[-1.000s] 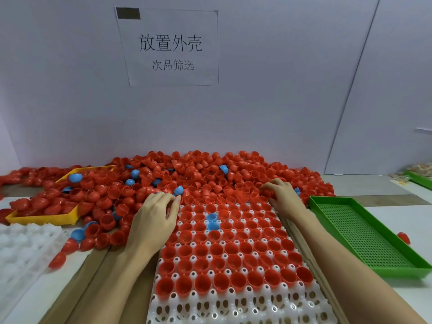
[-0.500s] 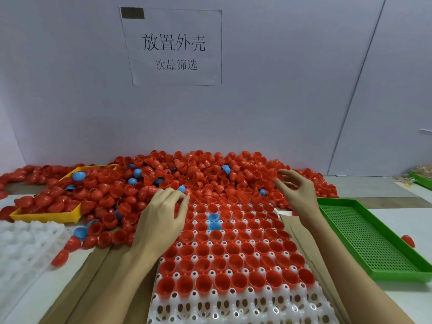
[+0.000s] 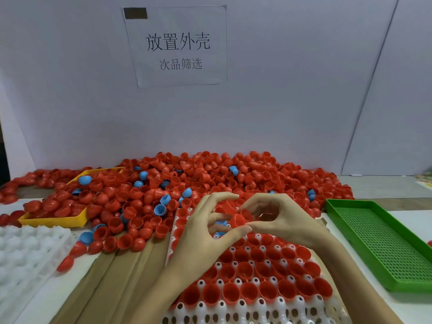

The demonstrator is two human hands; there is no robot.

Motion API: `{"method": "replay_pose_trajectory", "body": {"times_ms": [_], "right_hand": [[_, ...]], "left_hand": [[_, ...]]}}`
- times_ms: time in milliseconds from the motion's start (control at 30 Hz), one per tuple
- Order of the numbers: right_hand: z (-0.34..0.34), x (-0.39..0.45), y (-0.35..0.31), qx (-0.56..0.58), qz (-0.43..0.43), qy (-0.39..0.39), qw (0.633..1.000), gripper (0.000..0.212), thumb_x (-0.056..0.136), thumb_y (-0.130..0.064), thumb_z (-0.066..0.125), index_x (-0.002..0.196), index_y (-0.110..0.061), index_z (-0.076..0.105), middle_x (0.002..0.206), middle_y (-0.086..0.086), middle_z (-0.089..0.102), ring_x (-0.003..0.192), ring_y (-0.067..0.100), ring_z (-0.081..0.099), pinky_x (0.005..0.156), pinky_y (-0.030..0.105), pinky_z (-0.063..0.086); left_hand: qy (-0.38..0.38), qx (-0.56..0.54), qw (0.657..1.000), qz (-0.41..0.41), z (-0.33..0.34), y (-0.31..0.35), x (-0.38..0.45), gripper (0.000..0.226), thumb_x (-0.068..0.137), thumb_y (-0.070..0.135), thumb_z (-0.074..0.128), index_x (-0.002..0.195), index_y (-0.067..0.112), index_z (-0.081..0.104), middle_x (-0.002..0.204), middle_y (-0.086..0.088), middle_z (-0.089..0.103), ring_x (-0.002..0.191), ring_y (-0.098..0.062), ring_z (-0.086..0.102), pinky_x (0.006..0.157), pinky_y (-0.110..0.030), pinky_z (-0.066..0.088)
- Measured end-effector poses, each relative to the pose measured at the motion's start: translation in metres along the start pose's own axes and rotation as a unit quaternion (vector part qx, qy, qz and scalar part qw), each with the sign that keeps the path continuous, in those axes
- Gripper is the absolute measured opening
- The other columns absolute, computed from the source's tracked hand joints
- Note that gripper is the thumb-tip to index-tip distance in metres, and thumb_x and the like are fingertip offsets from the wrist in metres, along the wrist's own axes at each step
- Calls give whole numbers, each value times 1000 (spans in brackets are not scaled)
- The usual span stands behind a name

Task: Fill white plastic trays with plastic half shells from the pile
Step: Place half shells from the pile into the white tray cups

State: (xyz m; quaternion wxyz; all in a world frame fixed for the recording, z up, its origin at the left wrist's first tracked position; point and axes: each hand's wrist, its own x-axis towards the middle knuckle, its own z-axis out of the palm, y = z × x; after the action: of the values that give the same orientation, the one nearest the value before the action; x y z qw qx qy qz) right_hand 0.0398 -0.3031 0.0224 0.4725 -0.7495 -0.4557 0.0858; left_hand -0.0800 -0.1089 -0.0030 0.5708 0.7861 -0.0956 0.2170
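Observation:
A white plastic tray (image 3: 236,316) lies in front of me, most of its cups filled with red half shells (image 3: 268,272) and a couple of blue ones under my hands. Behind it a big pile of red and blue half shells (image 3: 210,174) spreads to the wall. My left hand (image 3: 205,235) and my right hand (image 3: 282,220) meet over the tray's far part. Between their thumbs and fingers they pinch a red half shell (image 3: 238,219) just above the tray. Whether it is one shell or two nested ones is hidden by the fingers.
A yellow tray (image 3: 53,222) full of shells sits at the left. Nearer on that side lies a white tray (image 3: 23,251) with no shells in it. A green perforated tray (image 3: 374,244) lies at the right. Brown cardboard (image 3: 117,277) sits under the filled tray. A paper sign (image 3: 177,45) hangs on the wall.
Both hands left the pile's edge and came together over the tray's far middle. They now pinch a red half shell between them. The camera has tilted slightly.

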Motion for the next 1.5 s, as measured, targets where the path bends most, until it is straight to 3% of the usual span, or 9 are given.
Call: {"method": "replay_pose_trajectory", "body": {"times_ms": [233,500,600,700,767,867,967,1133,1500], "right_hand": [[1,-2,1,-10,4,20,1000,28,86,-30,86,112,-24,77,102,-5,79,93,20,76,87,36,64],[-3,-6,1,40,4,39,998,23,94,-33,78,116,-26,75,100,3,80,90,22,77,83,29,63],[-13,-6,9,43,34,135,989,33,91,-45,74,119,-28,74,95,0,80,83,16,77,86,29,63],[-23,0,28,30,99,292,951,50,91,-36,76,137,-17,66,100,-1,78,89,15,76,85,27,62],[-28,0,41,36,149,321,935,67,96,-23,74,156,-10,46,121,3,74,106,17,74,95,33,60],[-31,-7,52,76,149,318,933,70,103,-7,64,163,-6,28,130,4,72,105,12,76,89,26,62],[-33,-12,56,113,137,318,931,56,104,-6,61,156,-7,41,119,5,78,102,17,78,82,25,63],[-29,-17,57,145,144,293,934,25,106,-10,56,128,-5,68,100,11,81,95,29,78,78,25,64],[-34,-22,64,169,146,308,925,21,107,-8,54,112,-8,75,95,18,77,80,24,74,73,24,64]], "left_hand": [[1,-85,996,-27,-5,-2,3,36,90,2,76,120,19,67,129,17,66,116,-3,67,90,-12,52],[52,-165,983,-66,-4,0,3,27,80,29,84,105,26,75,120,11,74,107,-11,73,84,-15,55],[87,-149,983,-67,-7,-3,6,23,79,23,84,100,19,75,117,8,75,108,-9,72,85,-13,54],[90,-105,988,-63,-11,-7,6,13,87,8,79,97,11,71,113,6,76,105,-8,73,86,-13,53],[78,-99,989,-72,-13,-7,6,11,90,8,76,98,10,69,112,3,76,98,-14,76,84,-18,57],[65,-99,990,-80,-14,-5,5,10,94,8,72,102,8,67,109,-3,75,88,-21,78,81,-24,61],[55,-32,996,-64,-19,-5,4,6,96,13,70,102,13,72,101,2,76,87,-16,77,78,-22,60],[16,52,996,-65,-38,-7,4,9,92,12,76,96,19,77,119,11,70,102,-8,71,91,-22,55],[-46,89,993,-69,-73,21,2,10,98,25,69,98,19,77,87,-1,77,80,-17,75,85,-26,59]]}}
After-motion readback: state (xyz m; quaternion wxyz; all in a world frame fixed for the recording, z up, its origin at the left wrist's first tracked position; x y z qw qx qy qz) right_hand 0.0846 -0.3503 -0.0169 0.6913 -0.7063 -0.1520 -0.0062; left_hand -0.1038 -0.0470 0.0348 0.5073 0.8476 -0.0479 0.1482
